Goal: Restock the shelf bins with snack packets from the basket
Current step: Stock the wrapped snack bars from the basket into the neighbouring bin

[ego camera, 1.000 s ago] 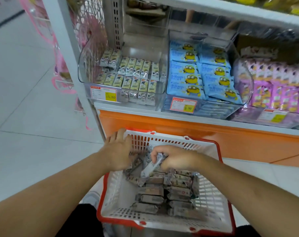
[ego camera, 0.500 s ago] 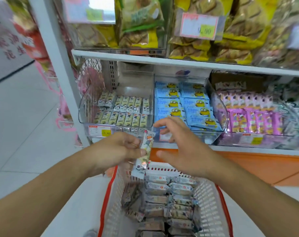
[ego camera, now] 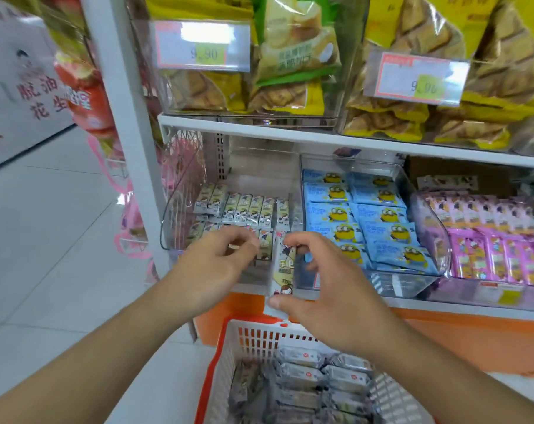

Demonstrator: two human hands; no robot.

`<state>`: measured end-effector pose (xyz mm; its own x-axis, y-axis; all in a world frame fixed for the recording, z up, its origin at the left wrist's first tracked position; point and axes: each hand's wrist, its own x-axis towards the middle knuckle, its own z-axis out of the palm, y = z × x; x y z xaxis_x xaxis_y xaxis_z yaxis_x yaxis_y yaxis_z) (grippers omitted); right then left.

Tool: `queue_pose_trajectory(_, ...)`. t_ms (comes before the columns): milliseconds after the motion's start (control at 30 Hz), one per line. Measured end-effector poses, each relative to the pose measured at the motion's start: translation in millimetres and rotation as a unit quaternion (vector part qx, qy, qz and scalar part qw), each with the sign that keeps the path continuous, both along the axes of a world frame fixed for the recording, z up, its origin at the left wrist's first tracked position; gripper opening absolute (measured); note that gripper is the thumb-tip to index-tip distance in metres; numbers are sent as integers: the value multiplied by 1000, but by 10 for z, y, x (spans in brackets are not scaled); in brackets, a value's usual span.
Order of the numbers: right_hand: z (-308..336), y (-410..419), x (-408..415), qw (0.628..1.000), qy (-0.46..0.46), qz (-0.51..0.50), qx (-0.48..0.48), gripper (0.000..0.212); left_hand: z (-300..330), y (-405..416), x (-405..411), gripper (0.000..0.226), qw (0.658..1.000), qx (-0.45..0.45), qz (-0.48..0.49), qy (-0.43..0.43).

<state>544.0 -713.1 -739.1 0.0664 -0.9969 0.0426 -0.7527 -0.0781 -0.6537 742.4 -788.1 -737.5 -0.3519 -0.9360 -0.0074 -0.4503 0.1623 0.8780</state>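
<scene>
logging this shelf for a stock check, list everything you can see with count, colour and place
held packet: one, cream with cartoon print, upright at the front of the left bin
left bin: one, clear, lower shelf, rows of matching cream packets
blue packets: many, blue and yellow, middle clear bin
pink packets: many, pink and purple, right bin
biscuit bags: several, yellow and green, upper shelf
price tags: two on the upper bins, white and orange
basket: one, white with red rim, below the shelf, grey packets inside
left hand: fingers curled at the bin front, grip unclear
right hand: pinches the held packet
</scene>
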Motion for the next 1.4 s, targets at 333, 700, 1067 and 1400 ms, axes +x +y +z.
queue_pose_trajectory(333,-310,-1896,486,998,58,-27,27,71,-258,-396,568,61,974,-64,-14,-216)
queue_pose_trajectory(700,-643,-2859,612,992,112,-35,49,65,-361,-488,595,56,974,-143,-34,-173)
queue_pose_trajectory(1067,-596,-2713,624,994,90,-12,55,78,-380,-486,577,55,974,-135,-35,-178)
queue_pose_trajectory(1400,-121,-1197,470,995,4,40,-94,33,-143,-68,424,36,981,-159,-84,-73)
